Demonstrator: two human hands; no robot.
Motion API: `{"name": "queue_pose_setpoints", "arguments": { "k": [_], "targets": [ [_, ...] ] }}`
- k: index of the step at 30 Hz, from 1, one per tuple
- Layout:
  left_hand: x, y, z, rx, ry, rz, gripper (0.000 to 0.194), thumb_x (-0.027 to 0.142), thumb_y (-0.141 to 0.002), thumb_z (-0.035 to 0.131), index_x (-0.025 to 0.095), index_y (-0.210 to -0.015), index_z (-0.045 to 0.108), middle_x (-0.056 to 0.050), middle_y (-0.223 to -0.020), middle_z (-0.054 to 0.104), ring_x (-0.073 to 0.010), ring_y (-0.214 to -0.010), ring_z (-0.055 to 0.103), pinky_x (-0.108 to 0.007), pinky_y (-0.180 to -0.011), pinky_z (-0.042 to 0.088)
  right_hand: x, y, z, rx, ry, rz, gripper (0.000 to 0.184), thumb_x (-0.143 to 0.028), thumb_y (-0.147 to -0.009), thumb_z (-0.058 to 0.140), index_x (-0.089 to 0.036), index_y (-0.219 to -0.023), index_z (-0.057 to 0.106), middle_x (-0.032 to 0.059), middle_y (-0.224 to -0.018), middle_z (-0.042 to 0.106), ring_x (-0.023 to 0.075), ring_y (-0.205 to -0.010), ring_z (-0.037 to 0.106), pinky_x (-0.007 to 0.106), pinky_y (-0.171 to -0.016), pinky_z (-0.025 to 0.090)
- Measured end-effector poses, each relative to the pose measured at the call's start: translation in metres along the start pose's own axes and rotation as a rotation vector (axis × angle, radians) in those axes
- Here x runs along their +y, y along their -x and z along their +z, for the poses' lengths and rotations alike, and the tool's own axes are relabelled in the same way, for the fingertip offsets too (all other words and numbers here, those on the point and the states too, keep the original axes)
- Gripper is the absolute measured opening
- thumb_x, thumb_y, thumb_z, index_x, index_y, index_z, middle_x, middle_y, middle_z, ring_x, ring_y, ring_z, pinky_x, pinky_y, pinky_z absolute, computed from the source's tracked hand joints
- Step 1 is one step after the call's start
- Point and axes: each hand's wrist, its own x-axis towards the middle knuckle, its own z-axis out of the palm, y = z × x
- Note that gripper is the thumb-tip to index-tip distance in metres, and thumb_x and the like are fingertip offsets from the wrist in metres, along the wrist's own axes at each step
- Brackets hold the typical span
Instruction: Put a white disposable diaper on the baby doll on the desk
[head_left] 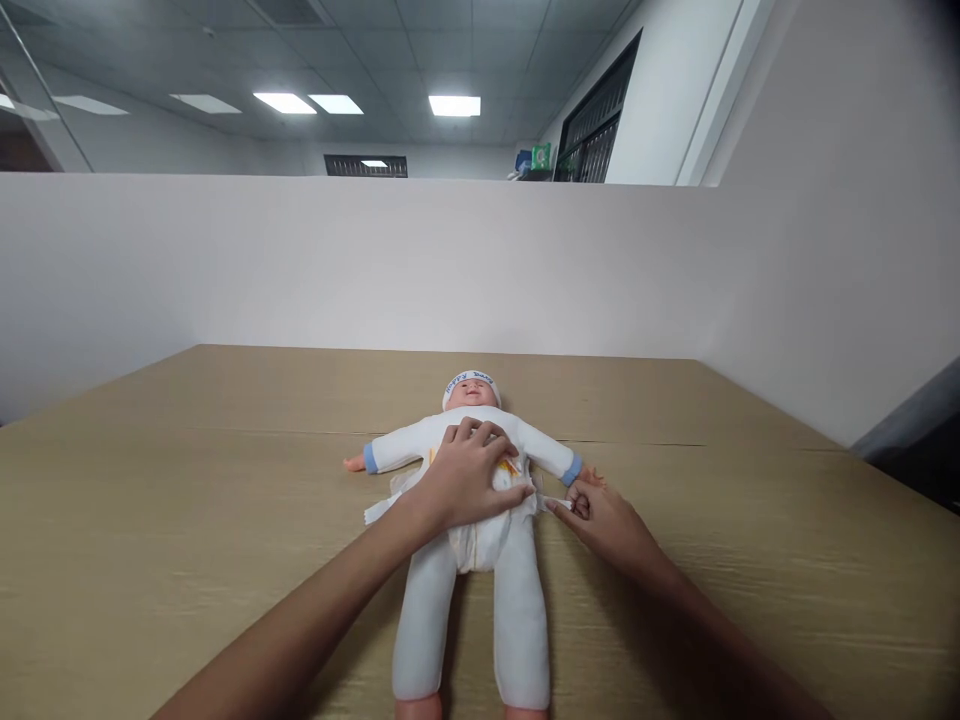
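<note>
A baby doll (431, 615) in a white suit with blue cuffs lies on its back, its head at the far end and its arms spread. Around its hips is a white diaper (476, 545) with a coloured print at the waist. My left hand (469, 478) rests across the diaper's front with the fingers apart, covering much of it. Beside the doll's hip, my right hand (604, 520) pinches the diaper's fastening tab (553, 503), which stretches out to the right. On the other side, a second tab (380, 512) sticks out loose.
Under the doll is a wide wooden table (225, 560) with a seam running across it. A low white partition (450, 265) closes off the far edge. At the right edge of the view stands a dark object (919, 440) that I cannot make out.
</note>
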Motion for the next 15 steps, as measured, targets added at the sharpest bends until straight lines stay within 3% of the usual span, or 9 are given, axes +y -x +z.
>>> {"name": "queue_pose_setpoints", "arguments": {
  "k": [4,9,15],
  "targets": [
    [-0.001,-0.001,-0.001,-0.024,-0.007,-0.018,0.049,0.061,-0.087,0.079,0.027,-0.122,0.073,-0.009,-0.133,0.068,-0.0387,-0.125,0.053,-0.059,-0.109,0.044,-0.01,-0.003,-0.013,-0.113,-0.161,-0.043,0.056,-0.072,-0.093,0.054,-0.024,-0.064,0.052,-0.0036,-0.06,0.049,0.0165,-0.06,0.047,0.028,-0.057,0.033],
    [0.0,-0.001,-0.001,-0.045,0.022,-0.037,0.052,0.061,-0.086,0.08,0.026,-0.123,0.072,-0.01,-0.137,0.066,-0.0389,-0.127,0.051,-0.059,-0.111,0.043,-0.045,-0.031,-0.029,-0.2,-0.319,-0.111,0.056,-0.072,-0.094,0.055,-0.022,-0.068,0.054,-0.0032,-0.07,0.055,0.0164,-0.071,0.053,0.028,-0.067,0.043],
    [-0.002,0.0,0.0,-0.02,0.07,-0.074,0.051,0.054,-0.081,0.083,0.026,-0.12,0.067,-0.008,-0.13,0.067,-0.0374,-0.121,0.052,-0.058,-0.106,0.045,-0.097,-0.06,0.0,-0.207,-0.327,-0.131,0.042,-0.055,-0.097,0.061,-0.022,-0.071,0.057,-0.0043,-0.067,0.058,0.0142,-0.063,0.051,0.027,-0.06,0.039]
  ]
}}
